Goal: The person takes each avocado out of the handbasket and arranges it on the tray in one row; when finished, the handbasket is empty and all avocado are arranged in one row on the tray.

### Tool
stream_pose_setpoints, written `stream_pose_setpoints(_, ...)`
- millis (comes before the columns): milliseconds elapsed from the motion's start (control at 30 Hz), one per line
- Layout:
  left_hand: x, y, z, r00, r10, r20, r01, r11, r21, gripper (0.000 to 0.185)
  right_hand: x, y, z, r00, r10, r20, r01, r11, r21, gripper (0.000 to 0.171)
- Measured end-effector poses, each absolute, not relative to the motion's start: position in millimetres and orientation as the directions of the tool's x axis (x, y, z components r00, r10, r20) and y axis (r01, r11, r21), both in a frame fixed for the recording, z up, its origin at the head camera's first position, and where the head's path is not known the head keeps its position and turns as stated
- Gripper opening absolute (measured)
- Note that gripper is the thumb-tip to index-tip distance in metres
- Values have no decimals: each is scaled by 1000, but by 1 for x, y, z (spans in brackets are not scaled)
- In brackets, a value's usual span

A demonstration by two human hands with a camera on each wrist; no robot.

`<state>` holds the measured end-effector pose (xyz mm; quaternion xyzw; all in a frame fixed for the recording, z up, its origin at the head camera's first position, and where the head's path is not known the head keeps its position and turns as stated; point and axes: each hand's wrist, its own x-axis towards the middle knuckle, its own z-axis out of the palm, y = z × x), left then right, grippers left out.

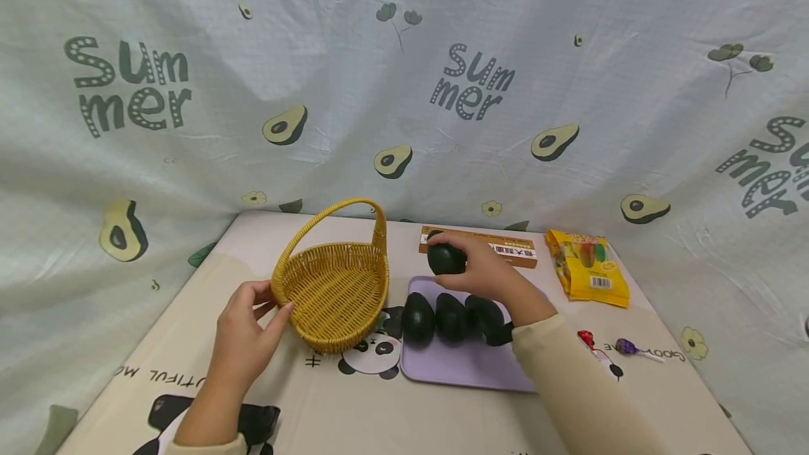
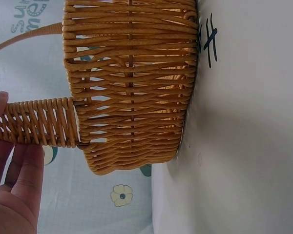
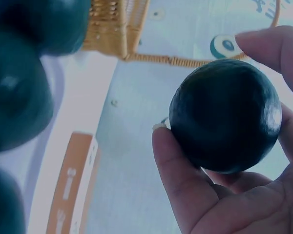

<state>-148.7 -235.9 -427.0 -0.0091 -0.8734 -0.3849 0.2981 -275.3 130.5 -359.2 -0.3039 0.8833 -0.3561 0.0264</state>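
My left hand [image 1: 248, 332] pinches the handle of a yellow wicker basket [image 1: 341, 297] near its base, thumb on one side and fingers on the other. The handle [image 2: 36, 122] meets the woven side close to those fingers. Nothing lies inside the basket, which stands upright on the table. In my right hand [image 1: 485, 271] is a dark green avocado [image 1: 446, 259], raised above the back of a lilac tray [image 1: 468, 368]. Thumb and fingers curl round this avocado [image 3: 225, 116] in the right wrist view. Several more avocados [image 1: 418, 319] sit in a row on the tray, partly behind my right forearm.
Behind the tray lies a long brown and white box [image 1: 515, 253]. A yellow snack bag [image 1: 589, 269] is at the back right, with a purple lollipop [image 1: 626, 347] and a red-wrapped candy [image 1: 586, 338] nearer. A black object [image 1: 255, 424] lies beneath my left forearm.
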Motion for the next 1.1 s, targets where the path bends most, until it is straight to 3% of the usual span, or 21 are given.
stream_pose_setpoints(367,-149,-237,-430,-821,-219,527,239,706,667,43,-266,172,-374,-912,-403,80,-343,639,-689,69)
stream_pose_setpoints(633,-150,-237,-432,-816,-212,538,252,707,661,43,-260,202,-391,-947,-314,66,-271,672,-689,70)
stream_pose_setpoints(1100,-150,-235,-429,-815,-211,540,248,714,654,43,-248,238,-413,-957,-265,115,-277,727,-628,72)
